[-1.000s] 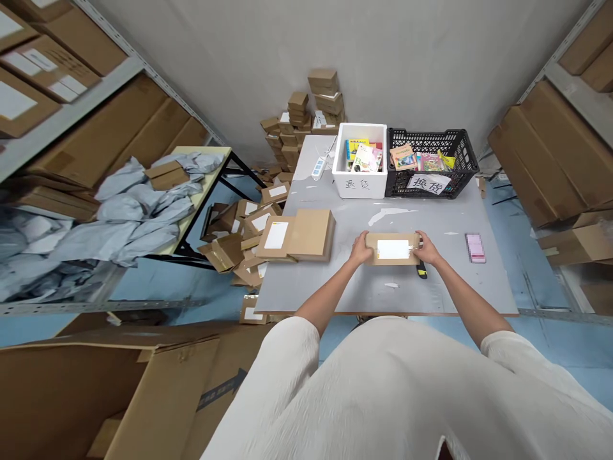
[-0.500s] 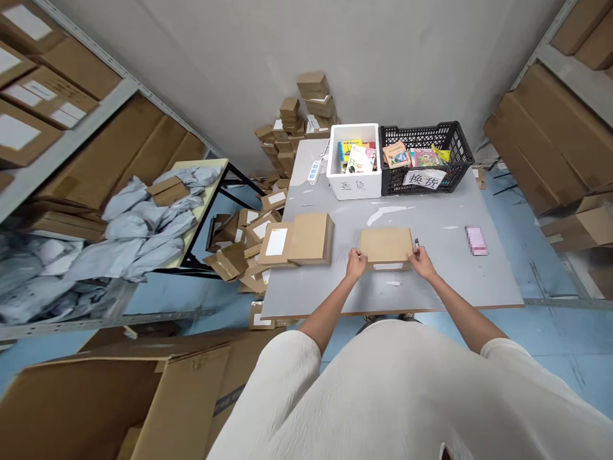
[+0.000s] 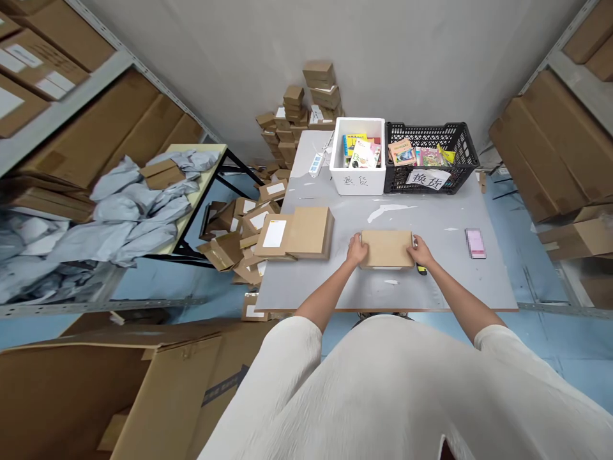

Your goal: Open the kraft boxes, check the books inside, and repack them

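A small closed cardboard box (image 3: 387, 248) lies on the grey table in front of me. My left hand (image 3: 357, 250) is closed around its left end. At the right end, my right hand (image 3: 421, 251) presses its fingers against the box while holding a utility knife (image 3: 421, 270). The knife's yellow and black handle shows below that palm, and its metal tip pokes out above the fingers. Two more cardboard boxes (image 3: 312, 233) rest to the left, the outer one bearing a white label.
At the table's back stand a white foam bin (image 3: 357, 184) and a black plastic crate (image 3: 467, 160), both holding books. A phone (image 3: 476, 243) lies right, a power strip (image 3: 316, 165) back left. Boxes (image 3: 225, 249) pile up left of the table (image 3: 450, 291); a large open carton (image 3: 186, 390) stands near me.
My hands have shifted their grip along the box's ends, and less of the label on its near side shows. The knife's handle has come into sight below my right hand.
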A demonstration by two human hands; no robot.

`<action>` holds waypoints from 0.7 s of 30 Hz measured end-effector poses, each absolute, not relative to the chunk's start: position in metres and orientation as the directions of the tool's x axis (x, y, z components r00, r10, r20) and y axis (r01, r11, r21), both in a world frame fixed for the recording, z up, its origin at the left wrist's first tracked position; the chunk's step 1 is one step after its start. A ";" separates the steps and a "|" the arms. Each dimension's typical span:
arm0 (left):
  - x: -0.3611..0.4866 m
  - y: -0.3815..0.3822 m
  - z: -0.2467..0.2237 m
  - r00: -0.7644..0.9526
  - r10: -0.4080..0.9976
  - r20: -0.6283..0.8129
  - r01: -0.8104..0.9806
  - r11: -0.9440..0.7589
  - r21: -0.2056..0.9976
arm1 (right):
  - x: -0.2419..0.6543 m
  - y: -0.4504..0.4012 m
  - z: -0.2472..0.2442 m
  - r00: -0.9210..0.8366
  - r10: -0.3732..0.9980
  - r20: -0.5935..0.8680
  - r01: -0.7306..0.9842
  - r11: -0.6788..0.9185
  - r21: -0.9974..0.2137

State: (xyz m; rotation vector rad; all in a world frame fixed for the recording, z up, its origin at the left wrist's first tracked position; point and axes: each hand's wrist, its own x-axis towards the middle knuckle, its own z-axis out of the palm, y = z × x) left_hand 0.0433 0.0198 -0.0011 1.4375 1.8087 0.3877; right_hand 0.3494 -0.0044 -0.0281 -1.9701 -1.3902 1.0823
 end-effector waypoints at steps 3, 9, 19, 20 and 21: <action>0.048 0.036 0.006 -0.018 0.934 -0.356 0.690 0.270 0.672 | 0.345 0.014 -0.025 0.136 0.940 -0.312 0.533 -0.335 -0.777; 0.054 0.041 0.007 0.036 0.904 -0.426 0.714 0.275 0.644 | 0.338 0.019 -0.028 0.129 0.929 -0.348 0.552 -0.359 -0.753; 0.064 0.036 0.034 -0.027 0.961 -0.275 0.558 0.242 0.794 | 0.346 0.015 -0.018 0.265 0.944 -0.198 0.441 -0.301 -0.845; 0.066 0.036 0.037 -0.035 0.966 -0.256 0.545 0.233 0.805 | 0.346 0.016 -0.015 0.277 0.944 -0.177 0.441 -0.289 -0.850; 0.068 0.035 0.039 -0.044 0.969 -0.244 0.537 0.228 0.812 | 0.346 0.015 -0.012 0.290 0.944 -0.160 0.440 -0.279 -0.853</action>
